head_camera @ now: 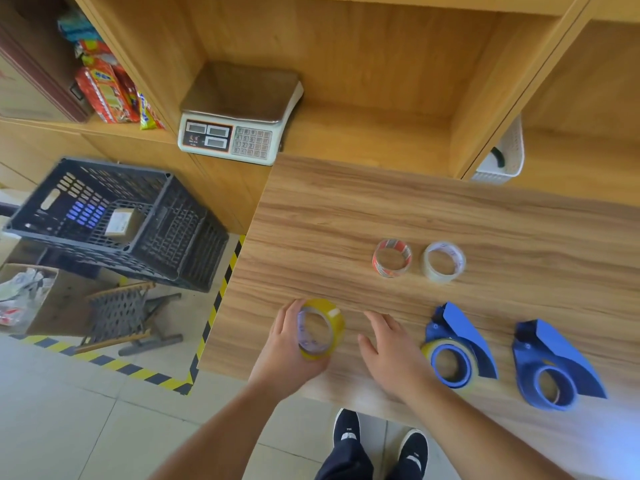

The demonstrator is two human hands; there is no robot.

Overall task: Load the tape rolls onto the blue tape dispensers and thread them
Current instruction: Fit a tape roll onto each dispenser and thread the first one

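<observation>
My left hand (282,351) grips a yellow tape roll (322,329) near the front left corner of the wooden table (329,216). Just to its right, my right hand (391,355) hovers with fingers spread and nothing in it. Two blue tape dispensers lie on their sides to the right. The nearer blue dispenser (460,344) carries a yellowish roll on its hub. The far right blue dispenser (554,363) has a bare hub. Farther back lie a red-printed tape roll (391,258) and a clear tape roll (444,261).
An electronic scale (239,112) stands on the shelf behind the table's back left. A white basket (505,157) sits in the shelf at right. A dark plastic crate (114,220) and a small folding stool (128,317) stand on the floor at left.
</observation>
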